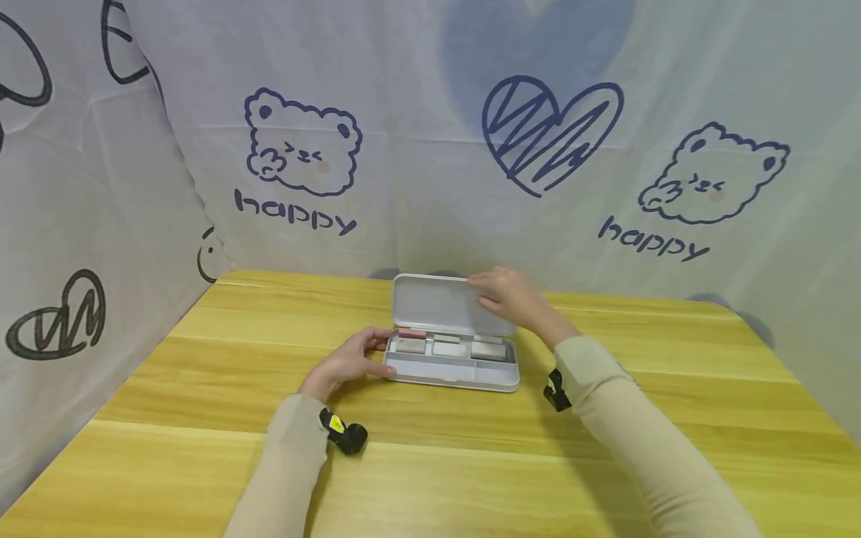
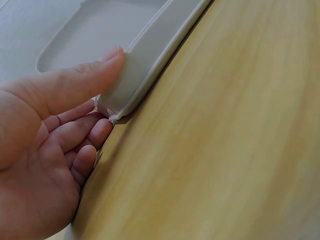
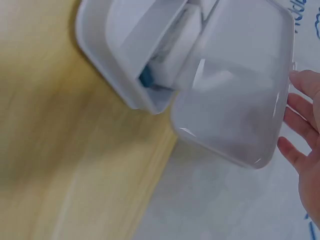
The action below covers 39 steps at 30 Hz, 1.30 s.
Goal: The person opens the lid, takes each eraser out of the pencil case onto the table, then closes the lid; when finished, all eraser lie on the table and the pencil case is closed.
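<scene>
A white pencil case lies on the table with its hinged lid raised at the back. Several small pale blocks that look like erasers sit in its rear compartments, some with pink or green parts. My left hand grips the case's left end, the thumb on its front corner and the other fingers against the end wall. At the lid's upper right edge is my right hand, its extended fingers touching the rim. The front tray of the case holds nothing visible.
The case stands toward the far side of a yellow wood-grain table. Behind it hangs a pale cloth with bear and heart drawings; another cloth hangs at the left. Black wrist cameras sit on both sleeves.
</scene>
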Each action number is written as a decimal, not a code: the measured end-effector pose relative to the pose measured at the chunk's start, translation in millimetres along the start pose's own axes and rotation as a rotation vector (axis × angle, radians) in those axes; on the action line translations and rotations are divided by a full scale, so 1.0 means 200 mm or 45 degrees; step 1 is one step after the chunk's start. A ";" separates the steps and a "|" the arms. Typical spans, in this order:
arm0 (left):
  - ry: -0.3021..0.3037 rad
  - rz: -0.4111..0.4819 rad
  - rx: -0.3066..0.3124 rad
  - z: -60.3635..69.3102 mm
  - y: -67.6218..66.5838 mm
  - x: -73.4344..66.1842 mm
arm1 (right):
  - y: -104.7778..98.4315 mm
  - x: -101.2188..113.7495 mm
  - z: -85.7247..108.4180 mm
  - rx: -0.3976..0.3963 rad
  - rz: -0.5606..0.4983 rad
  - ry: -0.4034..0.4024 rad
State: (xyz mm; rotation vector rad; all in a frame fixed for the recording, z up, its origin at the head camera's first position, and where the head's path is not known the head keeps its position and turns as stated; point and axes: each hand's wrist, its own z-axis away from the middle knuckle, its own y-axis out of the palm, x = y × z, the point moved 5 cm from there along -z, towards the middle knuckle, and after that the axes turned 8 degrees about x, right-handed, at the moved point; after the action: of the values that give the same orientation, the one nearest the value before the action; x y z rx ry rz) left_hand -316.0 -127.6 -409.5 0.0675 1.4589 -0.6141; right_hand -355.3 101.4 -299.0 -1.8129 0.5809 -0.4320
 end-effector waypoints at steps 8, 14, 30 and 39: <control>-0.014 0.013 -0.006 0.00 0.00 0.00 | 0.06 -0.06 0.03 0.096 -0.200 0.115; -0.008 -0.006 -0.018 0.00 0.00 0.00 | 0.11 -0.08 0.02 0.196 -0.196 0.159; 0.014 0.008 -0.004 -0.01 0.01 -0.01 | 0.17 -0.11 0.03 0.285 -0.115 0.203; 0.038 -0.061 0.009 0.00 0.00 -0.01 | 0.11 -0.09 0.05 0.093 -0.156 0.163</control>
State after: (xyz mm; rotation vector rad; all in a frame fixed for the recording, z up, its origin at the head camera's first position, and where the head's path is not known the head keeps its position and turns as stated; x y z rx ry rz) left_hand -315.0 -126.8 -407.2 0.0476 1.4908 -0.6595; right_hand -368.3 113.7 -322.0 -1.7657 0.5361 -0.6485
